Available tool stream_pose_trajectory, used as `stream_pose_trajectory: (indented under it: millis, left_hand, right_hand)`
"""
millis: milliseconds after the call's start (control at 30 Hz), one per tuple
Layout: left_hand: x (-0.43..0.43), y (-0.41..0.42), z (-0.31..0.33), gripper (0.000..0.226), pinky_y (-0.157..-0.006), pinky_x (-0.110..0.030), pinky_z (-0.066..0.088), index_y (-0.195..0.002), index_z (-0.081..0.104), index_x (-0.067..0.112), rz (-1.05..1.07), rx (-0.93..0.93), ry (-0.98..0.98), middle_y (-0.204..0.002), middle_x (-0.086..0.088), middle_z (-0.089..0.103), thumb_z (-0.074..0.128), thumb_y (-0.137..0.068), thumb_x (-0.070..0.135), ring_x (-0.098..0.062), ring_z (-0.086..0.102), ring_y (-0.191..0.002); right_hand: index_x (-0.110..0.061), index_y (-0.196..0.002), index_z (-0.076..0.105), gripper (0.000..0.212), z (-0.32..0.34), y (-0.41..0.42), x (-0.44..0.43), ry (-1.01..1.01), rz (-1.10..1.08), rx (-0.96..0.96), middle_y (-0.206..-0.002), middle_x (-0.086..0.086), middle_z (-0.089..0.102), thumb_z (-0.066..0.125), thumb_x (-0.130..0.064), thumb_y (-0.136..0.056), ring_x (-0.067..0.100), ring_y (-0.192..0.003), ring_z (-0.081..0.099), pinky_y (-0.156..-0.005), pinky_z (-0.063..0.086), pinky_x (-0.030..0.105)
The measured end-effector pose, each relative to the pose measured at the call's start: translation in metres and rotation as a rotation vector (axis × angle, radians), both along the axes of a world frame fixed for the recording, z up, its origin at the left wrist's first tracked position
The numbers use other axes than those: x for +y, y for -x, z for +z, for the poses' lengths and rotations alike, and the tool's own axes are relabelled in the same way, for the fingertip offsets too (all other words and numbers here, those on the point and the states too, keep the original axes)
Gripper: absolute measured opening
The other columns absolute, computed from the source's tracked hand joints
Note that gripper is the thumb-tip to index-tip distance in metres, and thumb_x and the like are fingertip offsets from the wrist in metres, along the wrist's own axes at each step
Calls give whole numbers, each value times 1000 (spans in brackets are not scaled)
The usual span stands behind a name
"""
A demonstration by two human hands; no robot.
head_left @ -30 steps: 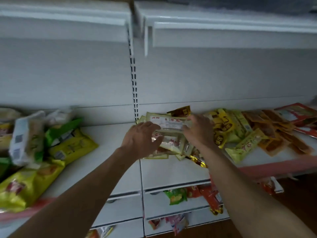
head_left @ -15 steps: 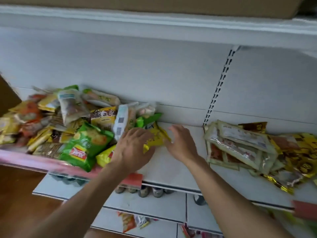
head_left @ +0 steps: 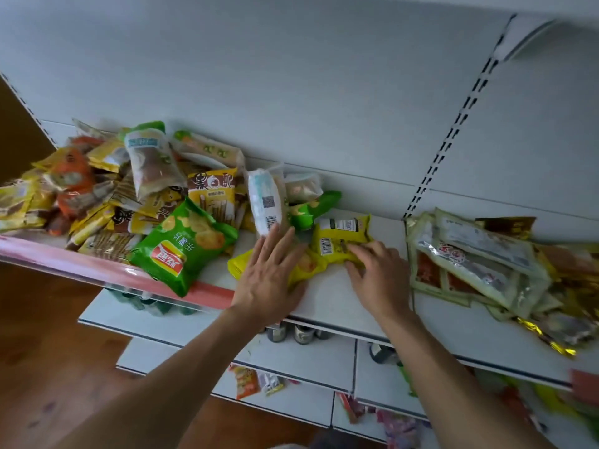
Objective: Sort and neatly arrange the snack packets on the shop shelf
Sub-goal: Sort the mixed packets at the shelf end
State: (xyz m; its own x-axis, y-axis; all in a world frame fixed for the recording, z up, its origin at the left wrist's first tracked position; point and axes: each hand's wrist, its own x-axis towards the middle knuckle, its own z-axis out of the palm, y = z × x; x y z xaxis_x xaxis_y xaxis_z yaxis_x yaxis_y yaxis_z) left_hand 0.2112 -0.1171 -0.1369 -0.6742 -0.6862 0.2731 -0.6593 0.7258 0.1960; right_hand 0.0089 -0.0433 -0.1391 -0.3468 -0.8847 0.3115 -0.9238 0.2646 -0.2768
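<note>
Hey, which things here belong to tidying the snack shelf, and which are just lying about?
Job: yellow foil snack packet, touched by left hand and right hand; green crisp bag; jumbled packet heap on the left; pale clear-fronted packet stack on the right; white shelf board.
Lying about: metal cans on the shelf below; brown wooden floor.

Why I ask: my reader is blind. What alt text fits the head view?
On a white shelf, the left hand presses yellow packets flat and the right hand grips an edge. Jumbled snack packets lie either side.
</note>
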Motion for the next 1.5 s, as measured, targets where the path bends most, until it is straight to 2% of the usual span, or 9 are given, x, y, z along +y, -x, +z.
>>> stream_pose_trajectory:
  millis: [167,300,567,700,900,1000,1167,1267,1500]
  left_hand:
    - [10,37,0,65,-122,-44,10,-146,43,19,-40,-44,-18,-154,-6,37,57,-87,44,-29,18,-149]
    - [19,60,1,61,-111,-45,33,-136,55,16,-34,-5,-4,-138,-7,55,64,-82,41,-32,46,-132]
    - [26,77,4,54,-96,-39,41,-132,58,23,101,89,-45,-131,1,59,68,-83,41,-27,53,-120]
    - [30,84,5,50,-96,-39,38,-134,54,24,188,61,-40,-132,1,57,61,-88,44,-28,50,-121]
    - [25,105,15,60,-115,-41,15,-153,20,25,256,19,-423,-159,1,19,39,-98,39,-22,16,-146]
    - [12,100,22,62,-111,-35,25,-151,28,25,125,-47,-382,-156,-1,29,48,-93,24,-24,28,-142]
    - [8,102,17,53,-101,-37,35,-138,50,30,34,-88,-146,-142,3,49,41,-91,52,-24,43,-127]
    - [13,115,6,64,-104,-40,33,-136,51,21,-2,-58,-102,-138,-4,50,24,-88,53,-27,42,-128]
    - [5,146,-1,73,-111,-43,22,-142,39,24,74,26,-243,-145,-4,38,15,-84,60,-28,27,-138]
  right_hand:
    - [-18,-115,71,30,6,27,12,-28,-79,-37,-101,9,62,71,-28,-86,33,-98,56,-81,46,40]
    - [-7,-124,65,40,-1,33,31,-5,-32,-27,-118,14,61,68,-18,-86,36,-111,55,-94,45,46]
    - [-10,-140,51,55,-10,37,41,19,12,-58,-148,13,44,63,-31,-90,35,-128,46,-104,40,45]
    - [-19,-138,55,49,-13,41,42,33,11,-12,-139,6,54,62,-28,-91,35,-111,52,-88,44,44]
    - [-29,-135,54,45,-1,42,34,-62,-15,17,-130,2,52,59,-30,-90,29,-109,51,-87,43,39]
    - [-28,-133,54,44,8,46,18,-132,-7,73,-133,1,48,55,-31,-89,28,-119,45,-93,40,38]
    - [-15,-140,49,50,8,54,-9,-187,40,-21,-150,7,38,50,-15,-90,28,-136,33,-109,16,31]
    - [-16,-123,61,37,15,61,-31,-184,-29,-42,-136,5,53,48,-14,-89,30,-121,49,-95,21,34]
    - [-23,-128,60,37,24,76,-53,-223,-50,-140,-138,-1,53,42,-18,-96,27,-122,52,-102,41,42]
